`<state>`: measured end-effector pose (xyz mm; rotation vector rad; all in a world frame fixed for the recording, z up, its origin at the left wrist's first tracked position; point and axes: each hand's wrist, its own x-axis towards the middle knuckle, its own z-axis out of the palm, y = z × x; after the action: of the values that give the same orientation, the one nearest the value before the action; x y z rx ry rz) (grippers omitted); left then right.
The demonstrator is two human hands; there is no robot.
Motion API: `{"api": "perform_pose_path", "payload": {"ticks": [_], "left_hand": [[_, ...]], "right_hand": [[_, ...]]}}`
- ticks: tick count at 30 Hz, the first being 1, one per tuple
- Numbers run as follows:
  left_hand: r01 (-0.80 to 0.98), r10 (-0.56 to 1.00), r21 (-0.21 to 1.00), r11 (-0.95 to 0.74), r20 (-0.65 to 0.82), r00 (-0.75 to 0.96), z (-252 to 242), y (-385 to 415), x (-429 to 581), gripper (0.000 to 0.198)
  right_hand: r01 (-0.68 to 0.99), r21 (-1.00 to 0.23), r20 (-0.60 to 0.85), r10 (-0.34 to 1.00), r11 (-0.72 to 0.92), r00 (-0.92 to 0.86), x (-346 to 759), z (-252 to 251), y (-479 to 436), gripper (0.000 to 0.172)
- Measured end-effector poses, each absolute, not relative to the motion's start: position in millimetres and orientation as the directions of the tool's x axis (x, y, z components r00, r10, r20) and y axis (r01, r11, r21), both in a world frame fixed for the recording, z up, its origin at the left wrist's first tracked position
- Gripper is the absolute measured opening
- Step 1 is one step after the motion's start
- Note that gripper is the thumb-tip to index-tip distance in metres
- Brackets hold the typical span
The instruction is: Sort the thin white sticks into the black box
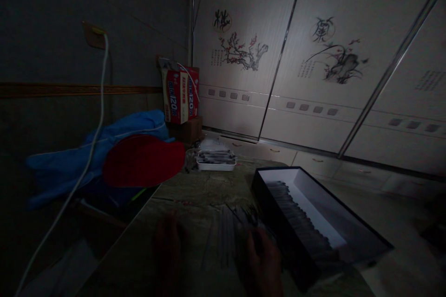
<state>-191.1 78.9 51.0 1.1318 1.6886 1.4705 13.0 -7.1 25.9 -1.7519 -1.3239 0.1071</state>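
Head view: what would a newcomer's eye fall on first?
Probably the bright red oval piece at the left, set off by the blue fabric behind it. Next, the open dark box with its pale inside, right of the right hand. Both hands sit in shadow, easily missed.

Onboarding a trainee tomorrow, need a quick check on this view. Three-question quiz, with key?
1. True or false: in this view, the red oval piece covers part of the blue fabric.
2. Short answer: which hand is nearer the open box?
3. Multiple choice: where is the white tray? A, inside the open box; B, beyond the loose thin rods; C, on the red oval piece.

Key: 1, true. 2, the right hand. 3, B.
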Motion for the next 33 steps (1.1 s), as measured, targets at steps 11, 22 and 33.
{"api": "perform_pose_path", "payload": {"ticks": [11,22,33], "left_hand": [[0.588,0.998,0.806,-0.062,0.047,0.041,36.3,64.7,-156.1,0.034],[0.609,0.943,0.728,-0.314,0.314,0.111,6.5,68.2,-156.7,0.022],[0.620,0.912,0.677,-0.396,0.369,0.180,5.2,66.3,-156.8,0.024]], "right_hand": [[0.783,-0.535,0.288,0.803,-0.316,0.521,20.8,27.2,-4.5,0.037],[0.684,-0.672,0.309,0.731,-0.285,0.608,31.6,22.9,-4.1,0.044],[0.631,-0.766,0.423,0.644,-0.121,0.637,29.5,24.7,-3.3,0.046]]}}
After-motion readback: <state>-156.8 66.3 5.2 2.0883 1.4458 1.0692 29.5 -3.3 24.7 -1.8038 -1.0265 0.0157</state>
